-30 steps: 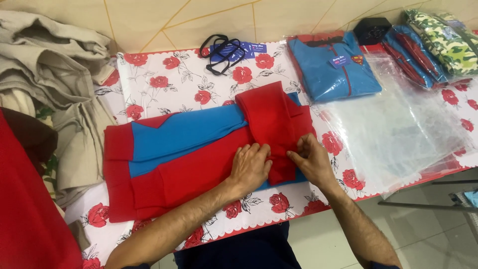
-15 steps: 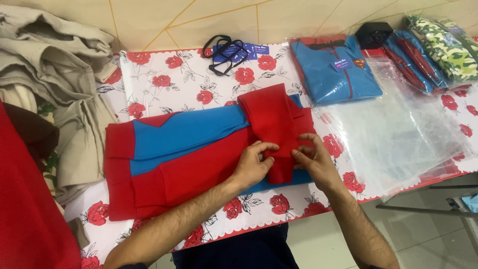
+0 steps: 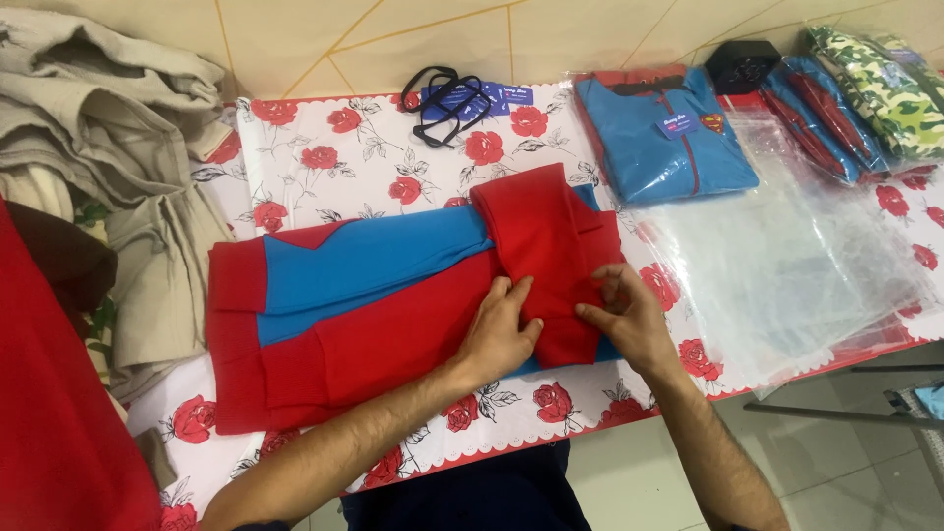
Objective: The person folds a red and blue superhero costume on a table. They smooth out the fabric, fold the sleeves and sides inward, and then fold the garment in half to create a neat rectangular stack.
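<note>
On the far left I see a heap of beige cloth (image 3: pixel 108 128) piled at the worktop (image 3: pixel 324 167) edge, out of the way of the red and blue garment (image 3: pixel 374 295) spread flat at the middle. My left hand (image 3: pixel 497 329) lies nearly flat on it, fingers pinching the edge of the folded red flap (image 3: pixel 551 246) so the fold holds. My right hand (image 3: pixel 629 315) pinches the same flap's lower edge. Further right lie clear plastic bags (image 3: pixel 787 256), with a packed blue garment (image 3: pixel 664 138) behind them.
</note>
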